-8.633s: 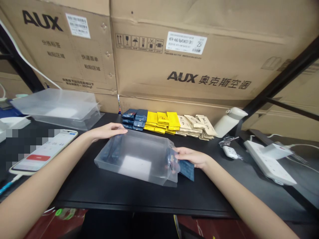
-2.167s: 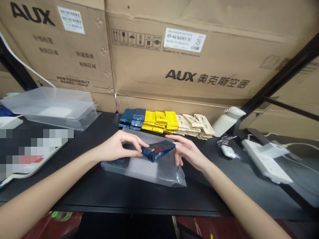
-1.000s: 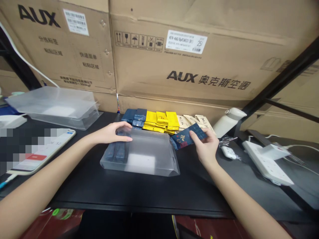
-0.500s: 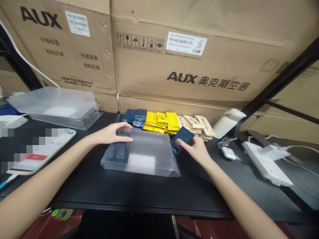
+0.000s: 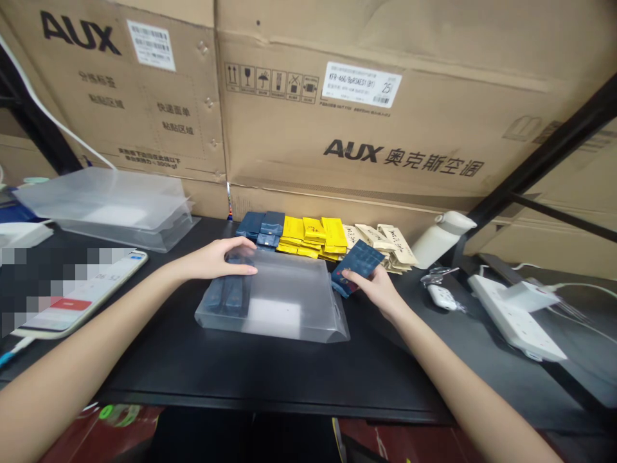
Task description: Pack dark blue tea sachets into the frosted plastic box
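Note:
A frosted clear plastic box [image 5: 284, 305] lies flat on the black table [image 5: 241, 373], its open end facing right. Dark blue packets [image 5: 226, 297] show through its left part. My left hand [image 5: 214, 257] rests flat on the box's top left corner, fingers stretched out. My right hand [image 5: 376, 289] pinches a dark blue packet [image 5: 357, 265] just right of the box's open end, tilted up. Behind the box lie stacks of blue packets [image 5: 263, 228], yellow packets [image 5: 311, 235] and beige packets [image 5: 380, 244].
Large AUX cardboard boxes [image 5: 337, 116] wall off the back. More frosted boxes [image 5: 108, 206] are stacked at the back left, a phone [image 5: 81, 299] lies at left. A white bottle [image 5: 441, 235], keys [image 5: 441, 289] and a white power strip [image 5: 518, 312] sit at right.
My right hand has brought the blue packet down from in front of the beige stack to the box's open right end. My left hand has stayed on the box.

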A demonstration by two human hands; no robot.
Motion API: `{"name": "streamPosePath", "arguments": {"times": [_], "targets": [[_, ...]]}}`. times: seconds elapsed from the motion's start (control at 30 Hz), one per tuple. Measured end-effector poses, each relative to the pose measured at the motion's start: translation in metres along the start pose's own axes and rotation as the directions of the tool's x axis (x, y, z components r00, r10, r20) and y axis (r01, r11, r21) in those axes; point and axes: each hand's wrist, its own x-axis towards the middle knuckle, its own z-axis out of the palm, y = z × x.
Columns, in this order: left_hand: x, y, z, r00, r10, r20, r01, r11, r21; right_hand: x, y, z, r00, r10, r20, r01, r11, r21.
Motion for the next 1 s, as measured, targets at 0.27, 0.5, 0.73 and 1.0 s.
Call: {"name": "streamPosePath", "arguments": {"times": [0.27, 0.5, 0.73, 1.0], "targets": [[0.0, 0.0, 0.0, 1.0, -0.01, -0.001, 0.01, 1.0, 0.008, -0.008, -0.009, 0.001, 0.961, 0.138, 0.238, -0.194, 0.954, 0.229], [0.0, 0.0, 0.0, 1.0, -0.002, 0.0, 0.002, 1.0, 0.017, -0.005, -0.004, -0.003, 0.929, 0.202, 0.31, -0.29, 0.918, 0.272], [-0.001, 0.003, -0.001, 1.0, -0.005, 0.01, 0.005, 0.999, 0.036, 0.001, -0.001, -0.005, 0.913, 0.235, 0.334, -0.354, 0.863, 0.36], [-0.001, 0.003, -0.001, 1.0, -0.016, 0.008, 0.016, 0.999, 0.042, 0.002, -0.005, -0.01, 0.915, 0.251, 0.317, -0.377, 0.813, 0.444]]}}
